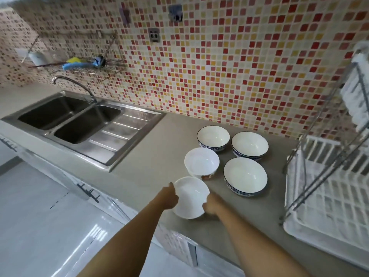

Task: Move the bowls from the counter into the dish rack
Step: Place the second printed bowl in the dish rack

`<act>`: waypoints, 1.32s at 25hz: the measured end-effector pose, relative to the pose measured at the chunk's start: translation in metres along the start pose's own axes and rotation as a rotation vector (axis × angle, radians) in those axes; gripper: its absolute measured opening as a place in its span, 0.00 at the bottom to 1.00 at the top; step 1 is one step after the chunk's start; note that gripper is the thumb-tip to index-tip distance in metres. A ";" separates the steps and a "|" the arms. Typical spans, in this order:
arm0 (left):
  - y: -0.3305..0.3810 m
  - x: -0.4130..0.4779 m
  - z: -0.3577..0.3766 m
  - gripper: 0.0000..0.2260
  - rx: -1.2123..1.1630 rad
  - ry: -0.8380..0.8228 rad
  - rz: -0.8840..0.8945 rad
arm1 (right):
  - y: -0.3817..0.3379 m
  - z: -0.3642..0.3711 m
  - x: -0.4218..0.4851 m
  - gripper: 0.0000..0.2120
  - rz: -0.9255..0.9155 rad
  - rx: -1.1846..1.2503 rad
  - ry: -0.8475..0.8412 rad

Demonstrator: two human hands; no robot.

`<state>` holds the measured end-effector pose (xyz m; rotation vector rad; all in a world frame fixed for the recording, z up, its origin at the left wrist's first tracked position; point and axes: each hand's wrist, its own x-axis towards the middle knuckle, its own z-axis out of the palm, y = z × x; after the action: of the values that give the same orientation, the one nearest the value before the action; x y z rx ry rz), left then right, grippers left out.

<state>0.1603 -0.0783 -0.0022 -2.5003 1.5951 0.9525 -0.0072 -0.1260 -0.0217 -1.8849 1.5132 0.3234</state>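
Observation:
Several bowls stand on the grey counter [151, 160]. Nearest me is a plain white bowl [190, 196], gripped on its left rim by my left hand [168, 197] and on its right rim by my right hand [212, 204]. Behind it sits another white bowl [201, 162] with a brown mark low on its side. Three blue-patterned bowls lie further right: one at the back left [213, 137], one at the back right [249, 145], one in front [245, 175]. The white dish rack [327, 198] stands at the right with a metal frame.
A steel double sink [69, 118] with a drainboard and a curved tap [73, 84] fills the left of the counter. A wire wall shelf [83, 65] holds brushes and cloths. The mosaic tile wall runs behind. White plates stand in the rack's upper tier [355, 96].

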 end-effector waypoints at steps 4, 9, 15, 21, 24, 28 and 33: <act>-0.006 0.000 -0.019 0.17 -0.058 0.026 -0.026 | -0.012 -0.022 -0.004 0.21 -0.067 0.049 -0.051; 0.004 -0.023 -0.068 0.13 -0.248 0.233 0.083 | -0.026 -0.082 -0.047 0.22 -0.202 0.385 0.041; 0.092 -0.086 -0.105 0.14 -0.688 0.614 0.324 | -0.012 -0.174 -0.126 0.35 -0.387 0.536 0.285; 0.217 -0.151 -0.169 0.18 -1.111 0.477 0.847 | 0.025 -0.274 -0.257 0.29 -0.815 0.553 0.804; 0.266 -0.181 -0.189 0.24 -1.071 0.478 1.026 | 0.070 -0.315 -0.300 0.39 -0.734 0.179 1.050; 0.320 -0.206 -0.193 0.24 -0.616 0.416 1.151 | 0.127 -0.344 -0.320 0.44 -0.539 -0.289 1.111; 0.392 -0.216 -0.174 0.29 -0.152 0.276 1.138 | 0.190 -0.361 -0.320 0.45 -0.457 -0.502 1.128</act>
<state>-0.1441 -0.1469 0.3621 -1.6685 3.2213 0.7452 -0.3563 -0.1318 0.3614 -2.9940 1.6272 -0.7777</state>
